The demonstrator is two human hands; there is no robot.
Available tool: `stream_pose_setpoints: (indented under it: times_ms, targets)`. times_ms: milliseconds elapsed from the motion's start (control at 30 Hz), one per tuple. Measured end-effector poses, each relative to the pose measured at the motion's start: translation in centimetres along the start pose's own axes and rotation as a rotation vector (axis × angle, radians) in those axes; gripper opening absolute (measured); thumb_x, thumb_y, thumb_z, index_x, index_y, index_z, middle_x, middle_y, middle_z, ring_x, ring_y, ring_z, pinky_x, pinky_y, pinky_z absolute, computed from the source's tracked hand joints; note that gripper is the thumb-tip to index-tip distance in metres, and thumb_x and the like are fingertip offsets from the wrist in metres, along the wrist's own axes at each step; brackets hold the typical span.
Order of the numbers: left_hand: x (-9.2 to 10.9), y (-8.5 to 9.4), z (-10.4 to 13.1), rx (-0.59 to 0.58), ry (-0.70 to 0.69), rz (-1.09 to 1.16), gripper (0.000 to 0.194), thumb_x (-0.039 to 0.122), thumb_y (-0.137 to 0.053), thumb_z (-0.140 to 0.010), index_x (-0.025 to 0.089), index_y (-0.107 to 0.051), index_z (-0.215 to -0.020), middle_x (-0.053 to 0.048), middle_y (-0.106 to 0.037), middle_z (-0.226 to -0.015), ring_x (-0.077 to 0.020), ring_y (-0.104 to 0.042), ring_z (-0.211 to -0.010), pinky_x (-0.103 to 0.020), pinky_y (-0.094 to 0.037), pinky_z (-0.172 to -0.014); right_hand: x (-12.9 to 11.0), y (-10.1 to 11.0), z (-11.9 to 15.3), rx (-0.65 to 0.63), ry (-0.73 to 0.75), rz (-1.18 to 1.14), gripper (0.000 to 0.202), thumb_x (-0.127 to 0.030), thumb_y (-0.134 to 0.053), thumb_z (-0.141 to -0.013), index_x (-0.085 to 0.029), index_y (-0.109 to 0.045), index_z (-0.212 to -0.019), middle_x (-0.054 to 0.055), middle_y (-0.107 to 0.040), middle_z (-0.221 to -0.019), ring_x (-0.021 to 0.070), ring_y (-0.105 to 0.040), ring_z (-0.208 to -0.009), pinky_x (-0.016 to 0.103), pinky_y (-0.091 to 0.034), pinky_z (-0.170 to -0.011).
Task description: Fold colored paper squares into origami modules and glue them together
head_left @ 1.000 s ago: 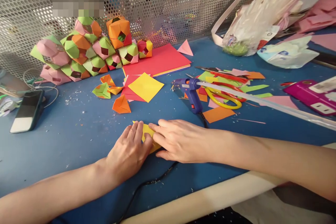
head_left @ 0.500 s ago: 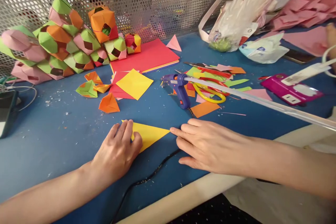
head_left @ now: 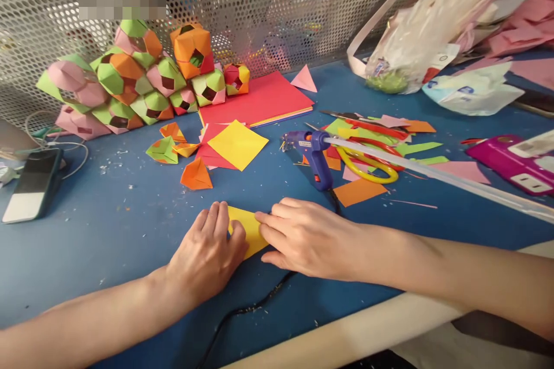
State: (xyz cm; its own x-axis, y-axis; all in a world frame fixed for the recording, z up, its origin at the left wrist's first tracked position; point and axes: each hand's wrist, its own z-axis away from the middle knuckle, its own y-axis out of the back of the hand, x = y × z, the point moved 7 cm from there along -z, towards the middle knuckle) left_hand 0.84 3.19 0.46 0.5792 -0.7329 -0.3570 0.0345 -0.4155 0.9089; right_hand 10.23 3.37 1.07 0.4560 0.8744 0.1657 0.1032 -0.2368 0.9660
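A yellow sheet of paper (head_left: 247, 232), folded into a triangle, lies on the blue tabletop between my hands. My left hand (head_left: 212, 248) has its fingers curled over the paper's left part, gripping it against the table. My right hand (head_left: 303, 236) lies over the paper's right end with fingers stretched out; that corner is hidden beneath it. Behind them, a second yellow square (head_left: 238, 144) rests on red paper pieces. Folded orange paper (head_left: 197, 174) and a green-and-orange piece (head_left: 162, 150) sit to its left.
A blue glue gun (head_left: 315, 155) with a long clear stick lies beyond my right hand, near scissors (head_left: 376, 173) and paper scraps. Folded-paper balls (head_left: 121, 75) are stacked against the perforated metal screen. A phone (head_left: 37, 181) lies left, a purple power strip (head_left: 515, 162) right.
My right hand has slid left along the folded yellow paper, from its right tip over its right half. My left hand keeps its hold. The camera view has shifted left.
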Motion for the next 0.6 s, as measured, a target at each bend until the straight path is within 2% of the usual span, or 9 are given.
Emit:
stream_pose_setpoints:
  times_ms: [100,233,333,400,500,600]
  targets:
    - [-0.3,0.0,0.0,-0.01,0.044,-0.022,0.029,0.031,-0.05,-0.085,0.004,-0.058,-0.09,-0.031,-0.062,-0.103,-0.0378,-0.064,-0.092,-0.046,-0.055,-0.071,0.1,0.1,-0.3,0.023,-0.003,-0.009,0.034,-0.038,-0.044,-0.092,-0.011,-0.064,-0.085,0.013,-0.065,-0.086,0.0205,-0.054,-0.069,0.035,-0.04,-0.066]
    - [-1.0,-0.1,-0.2,-0.024,0.05,0.02,0.03,0.034,-0.05,-0.084,0.006,-0.06,-0.088,-0.027,-0.063,-0.099,-0.0356,-0.064,-0.087,-0.046,-0.054,-0.069,0.7,0.1,0.0,0.067,-0.026,-0.101,0.02,-0.024,-0.045,-0.092,-0.016,-0.062,-0.083,0.006,-0.063,-0.076,0.0183,-0.052,-0.068,0.034,-0.039,-0.069]
    - [-2.1,-0.3,-0.4,-0.046,0.091,0.141,0.032,0.038,-0.049,-0.085,0.009,-0.06,-0.091,-0.022,-0.065,-0.096,-0.0327,-0.064,-0.083,-0.045,-0.054,-0.065,1.4,0.0,0.5,0.055,-0.074,-0.203,0.021,-0.034,-0.05,-0.09,-0.015,-0.06,-0.091,0.006,-0.063,-0.082,0.0198,-0.052,-0.076,0.035,-0.04,-0.075]
    - [-2.8,-0.4,-0.6,-0.03,0.116,0.234,0.034,0.039,-0.049,-0.086,0.008,-0.058,-0.099,-0.022,-0.062,-0.105,-0.0343,-0.061,-0.095,-0.047,-0.052,-0.074,1.7,-0.1,0.7,0.051,-0.089,-0.238,0.029,-0.04,-0.052,-0.088,-0.014,-0.059,-0.1,0.008,-0.063,-0.09,0.0212,-0.053,-0.082,0.037,-0.041,-0.077]
    - [-3.1,-0.5,-0.7,-0.011,0.112,0.363,0.034,0.035,-0.049,-0.088,0.008,-0.055,-0.107,-0.022,-0.056,-0.121,-0.0334,-0.053,-0.111,-0.046,-0.048,-0.086,2.3,-0.2,0.7,0.113,-0.061,-0.217,0.021,-0.022,-0.048,-0.09,-0.012,-0.059,-0.105,0.01,-0.062,-0.107,0.0207,-0.055,-0.088,0.036,-0.044,-0.077]
    - [-3.0,-0.3,-0.7,-0.007,0.087,0.466,0.039,0.039,-0.053,-0.085,0.01,-0.052,-0.111,-0.02,-0.059,-0.119,-0.0313,-0.056,-0.106,-0.045,-0.048,-0.082,3.4,0.2,0.7,0.268,-0.072,-0.183,0.021,-0.009,-0.043,-0.089,-0.011,-0.062,-0.099,0.01,-0.062,-0.113,0.0211,-0.056,-0.094,0.036,-0.046,-0.077]
